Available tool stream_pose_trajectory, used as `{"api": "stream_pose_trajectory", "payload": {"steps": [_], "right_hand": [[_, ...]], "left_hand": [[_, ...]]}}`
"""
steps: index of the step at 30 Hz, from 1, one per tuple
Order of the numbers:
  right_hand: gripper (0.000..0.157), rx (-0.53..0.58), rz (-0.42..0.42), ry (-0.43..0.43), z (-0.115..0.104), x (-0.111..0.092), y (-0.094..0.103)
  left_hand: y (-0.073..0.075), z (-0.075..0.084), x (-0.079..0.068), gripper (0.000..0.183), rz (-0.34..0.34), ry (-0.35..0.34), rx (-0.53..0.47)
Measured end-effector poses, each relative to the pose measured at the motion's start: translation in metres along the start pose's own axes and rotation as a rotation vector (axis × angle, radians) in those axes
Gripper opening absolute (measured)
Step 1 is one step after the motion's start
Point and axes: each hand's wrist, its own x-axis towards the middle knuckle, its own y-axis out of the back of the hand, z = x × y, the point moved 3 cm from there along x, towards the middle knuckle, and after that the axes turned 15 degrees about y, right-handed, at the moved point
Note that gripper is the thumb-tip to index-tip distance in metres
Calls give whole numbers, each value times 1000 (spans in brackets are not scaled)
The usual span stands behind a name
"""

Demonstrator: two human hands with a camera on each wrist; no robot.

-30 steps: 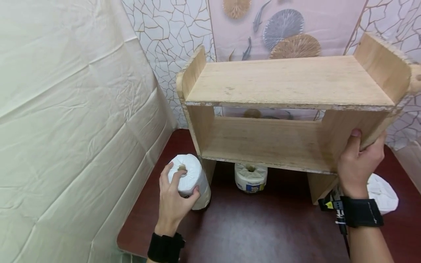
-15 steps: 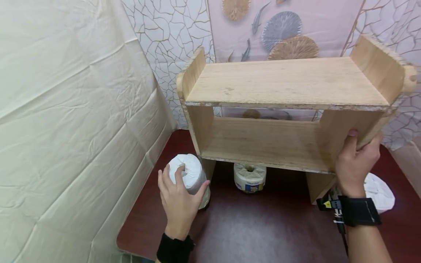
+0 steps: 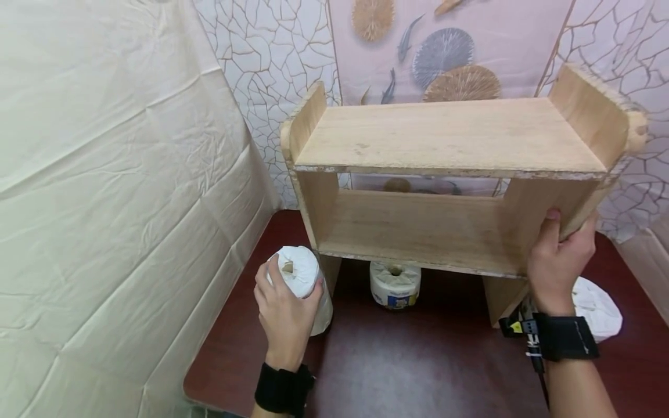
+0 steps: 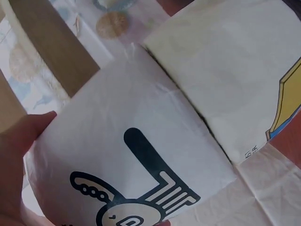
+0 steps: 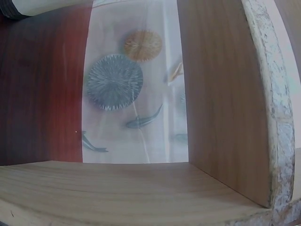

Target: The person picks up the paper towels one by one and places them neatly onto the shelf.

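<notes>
A white wrapped toilet paper roll (image 3: 298, 271) tops a stack at the left of the wooden shelf (image 3: 418, 223). My left hand (image 3: 286, 313) grips this roll, thumb on its right side and fingers at its left and top. In the left wrist view the upper roll (image 4: 117, 108) carries a printed cartoon figure, and a second roll (image 4: 221, 70) adjoins it end to end. With my right hand (image 3: 559, 264) I hold the shelf's right side panel, thumb on the inner face. Another toilet paper roll (image 3: 395, 284) stands under the shelf.
The dark red table (image 3: 397, 360) bears everything. To the right, beyond my wrist, sits another white roll (image 3: 596, 307). A cream cloth (image 3: 130, 203) hangs along the left, and a patterned backdrop (image 3: 266, 58) stands behind the shelf.
My left hand has shifted on the top roll: its fingers, spread with one at the core hole, now sit round the roll's edge. My right hand keeps its hold; the view has shifted slightly.
</notes>
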Motion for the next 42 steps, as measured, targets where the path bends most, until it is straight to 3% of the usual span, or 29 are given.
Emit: {"api": "stream_pose_trajectory", "payload": {"steps": [7, 20, 26, 32, 35, 42], "right_hand": [[39, -21, 1, -41, -2, -1, -2], [41, -41, -16, -37, 2, -1, 6], [41, -46, -20, -53, 1, -2, 6], [40, -39, -11, -36, -1, -4, 5], [40, -38, 6, -36, -2, -4, 5], [41, -42, -18, -40, -3, -8, 0]], "left_hand": [[11, 2, 7, 97, -24, -15, -52], [53, 30, 25, 94, -127, -13, -138], [66, 43, 33, 89, -139, -79, -145], [66, 56, 41, 85, -208, -138, -158], [66, 62, 44, 82, -210, -173, -170], [71, 63, 52, 53, -175, -267, -215]]}}
